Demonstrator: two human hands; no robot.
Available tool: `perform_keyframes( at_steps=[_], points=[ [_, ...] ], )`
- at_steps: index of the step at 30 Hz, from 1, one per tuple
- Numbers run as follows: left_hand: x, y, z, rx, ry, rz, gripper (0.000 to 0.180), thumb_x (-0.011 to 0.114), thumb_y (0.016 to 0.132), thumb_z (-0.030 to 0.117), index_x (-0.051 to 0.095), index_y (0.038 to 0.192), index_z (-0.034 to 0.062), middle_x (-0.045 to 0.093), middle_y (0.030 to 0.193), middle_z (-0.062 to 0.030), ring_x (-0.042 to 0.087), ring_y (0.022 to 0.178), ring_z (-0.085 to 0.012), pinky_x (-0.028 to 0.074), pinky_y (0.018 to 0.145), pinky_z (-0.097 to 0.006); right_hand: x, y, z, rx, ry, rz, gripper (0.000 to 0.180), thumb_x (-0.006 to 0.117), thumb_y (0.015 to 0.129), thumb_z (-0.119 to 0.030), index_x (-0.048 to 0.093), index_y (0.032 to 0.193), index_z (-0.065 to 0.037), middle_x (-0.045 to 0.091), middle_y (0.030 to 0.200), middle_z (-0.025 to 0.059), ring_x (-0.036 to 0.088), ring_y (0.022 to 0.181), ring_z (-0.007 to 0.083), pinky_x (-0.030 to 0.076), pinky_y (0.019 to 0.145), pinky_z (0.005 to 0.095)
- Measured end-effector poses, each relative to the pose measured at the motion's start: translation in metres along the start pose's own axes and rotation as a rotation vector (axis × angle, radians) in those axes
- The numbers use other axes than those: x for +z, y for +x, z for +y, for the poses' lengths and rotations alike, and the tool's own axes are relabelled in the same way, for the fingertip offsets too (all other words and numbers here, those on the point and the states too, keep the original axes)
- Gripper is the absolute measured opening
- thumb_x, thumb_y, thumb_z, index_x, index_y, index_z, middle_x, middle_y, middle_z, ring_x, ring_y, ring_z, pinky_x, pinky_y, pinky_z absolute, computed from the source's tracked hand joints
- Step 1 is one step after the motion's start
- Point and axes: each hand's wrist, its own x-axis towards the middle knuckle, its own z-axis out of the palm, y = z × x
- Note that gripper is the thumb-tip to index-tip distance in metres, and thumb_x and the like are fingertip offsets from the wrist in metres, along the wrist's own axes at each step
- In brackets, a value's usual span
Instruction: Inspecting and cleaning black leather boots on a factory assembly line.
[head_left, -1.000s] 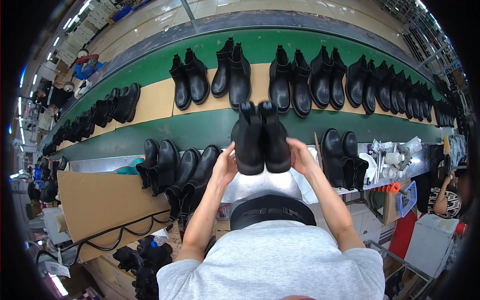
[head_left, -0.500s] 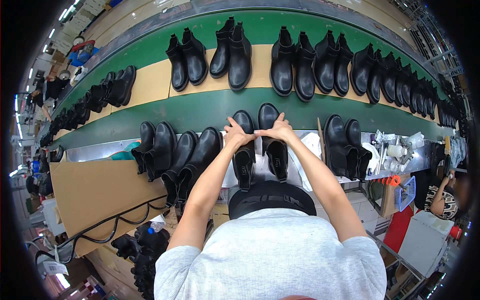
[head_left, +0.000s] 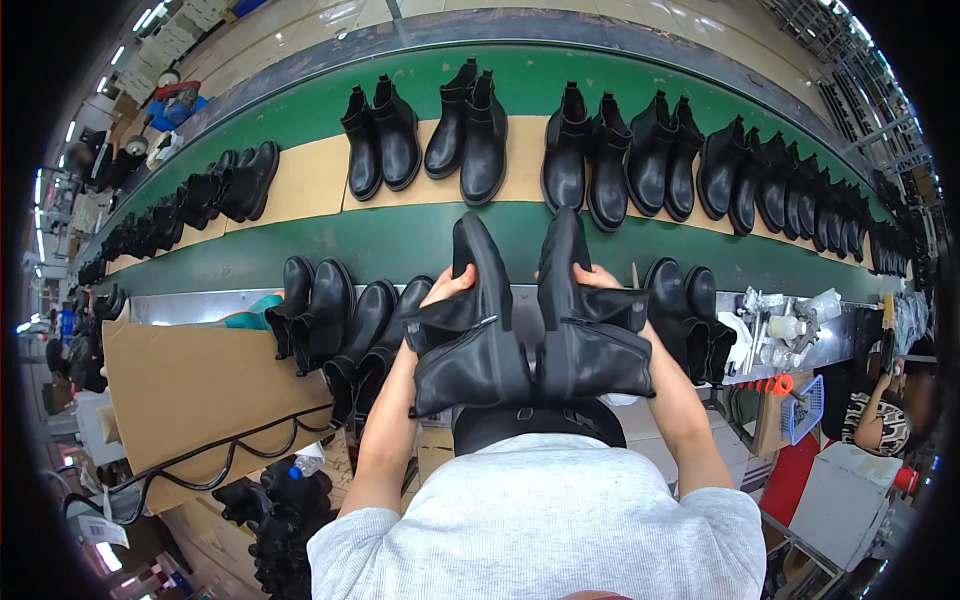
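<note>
holding a black boot (head_left: 475,370), the left hand (head_left: 447,286) grips its side. the right hand (head_left: 598,278) grips a matching boot (head_left: 595,365). more boots (head_left: 484,150) stand beyond them.

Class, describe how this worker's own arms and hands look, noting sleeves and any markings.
Short, light grey sleeves with a fine ribbed texture cover the upper arms. The left forearm and right forearm are bare, without visible markings. The left hand and right hand show no gloves, though both are partly hidden.
</note>
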Motion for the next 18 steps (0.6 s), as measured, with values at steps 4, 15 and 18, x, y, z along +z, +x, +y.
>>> perform_keyframes(
  at_steps=[4,15,18],
  points=[
    [0.079,-0.026,-0.003,0.120,-0.224,0.035,0.042,0.055,0.091,0.027,0.047,0.123,0.0004,0.060,0.106,-0.0093,0.060,0.094,-0.0171,0.053,0.077,-0.027,0.065,-0.026,0.013,-0.116,0.374,0.095,0.056,0.058,0.086,-0.044,0.054,0.116,0.004,0.063,0.103,0.0143,0.065,0.087,0.0215,0.052,0.082,0.0334],
    [-0.018,-0.037,-0.030,-0.177,-0.619,0.067,0.050,0.045,0.091,0.047,0.055,0.112,0.0026,0.064,0.101,-0.0152,0.063,0.087,-0.0286,0.051,0.082,-0.038,0.012,-0.050,0.010,0.164,0.321,0.278,0.095,0.042,0.076,-0.076,0.050,0.117,0.009,0.061,0.110,0.0173,0.064,0.091,0.0246,0.052,0.083,0.0347],
    [-0.032,-0.046,-0.076,-0.005,-0.644,-0.041,0.039,0.045,0.093,0.035,0.053,0.118,0.0058,0.061,0.111,-0.0126,0.059,0.099,-0.0252,0.047,0.089,-0.037,-0.003,-0.051,0.073,-0.075,0.306,0.442,0.066,0.050,0.086,-0.055,0.050,0.123,-0.001,0.058,0.120,0.0137,0.055,0.111,0.0264,0.042,0.098,0.0409]
  ],
)
